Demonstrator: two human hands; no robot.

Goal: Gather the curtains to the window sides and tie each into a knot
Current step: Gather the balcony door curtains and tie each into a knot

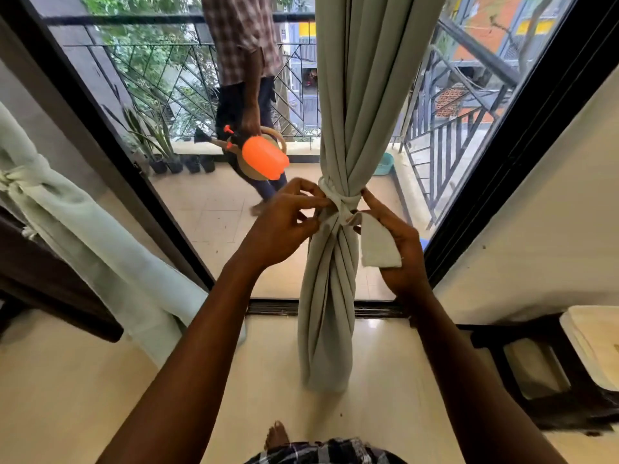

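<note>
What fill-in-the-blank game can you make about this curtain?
The left hand and right hand both hold the white tie around the ____.
Outside, a person carries a watering can coloured ____.
The ____ hand holds the tie's wide loose end.
Missing: curtain; orange; right.

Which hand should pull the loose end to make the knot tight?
Probably the right. The right hand already holds the tie's loose end, while the left hand only pinches at the knot on the curtain.
</note>
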